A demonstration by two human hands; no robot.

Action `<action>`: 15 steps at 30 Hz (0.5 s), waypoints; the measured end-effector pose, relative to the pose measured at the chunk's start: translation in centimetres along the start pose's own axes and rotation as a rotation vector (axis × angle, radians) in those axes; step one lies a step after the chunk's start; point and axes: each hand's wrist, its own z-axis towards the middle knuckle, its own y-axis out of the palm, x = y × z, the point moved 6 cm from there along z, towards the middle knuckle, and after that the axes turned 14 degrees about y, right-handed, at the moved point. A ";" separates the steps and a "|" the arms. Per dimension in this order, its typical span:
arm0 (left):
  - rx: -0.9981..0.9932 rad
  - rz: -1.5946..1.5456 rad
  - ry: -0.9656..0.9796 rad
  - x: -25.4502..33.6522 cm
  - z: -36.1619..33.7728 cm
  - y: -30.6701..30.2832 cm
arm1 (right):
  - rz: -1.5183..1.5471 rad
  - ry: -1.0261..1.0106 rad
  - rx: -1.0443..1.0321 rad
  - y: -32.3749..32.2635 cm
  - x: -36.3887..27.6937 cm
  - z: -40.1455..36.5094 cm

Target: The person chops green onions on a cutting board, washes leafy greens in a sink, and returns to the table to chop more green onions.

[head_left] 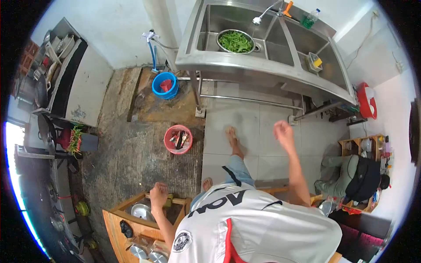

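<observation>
My left hand (159, 194) is over the wooden rack (115, 223) at the lower left, near a metal lid; its fingers are curled and small in view. My right hand (283, 130) is held out over the tiled floor, below the front of the steel sink (245, 61), touching nothing visible. Its fingers look bent in, but blur hides their exact shape. In the sink's left basin a metal colander (222, 44) full of green leaves (236, 41) sits under the tap (257, 20).
A red basket (178, 151) with litter and a blue bucket (158, 90) stand on the floor ahead. Another person (342, 175) is bent low at the right by wooden shelves (372, 142). Cookware sits on a counter (72, 65) at the left.
</observation>
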 end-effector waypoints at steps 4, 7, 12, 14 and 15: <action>-0.006 0.130 -0.282 1.1 5.3 1.2 | 0.106 -0.224 0.133 -6.8 -12.2 17.9; -0.037 0.105 -0.472 4.1 10.0 3.1 | 0.004 -0.255 0.187 -11.0 -21.3 31.5; 0.016 -0.351 -0.470 12.6 19.3 3.0 | 0.308 0.041 0.117 -16.0 -24.7 55.7; 0.119 -0.402 -0.409 16.7 21.5 1.2 | 0.442 0.121 0.057 -17.5 -24.1 63.7; 0.142 -0.321 -0.407 17.8 22.2 0.4 | 0.470 0.151 0.033 -17.7 -24.1 66.9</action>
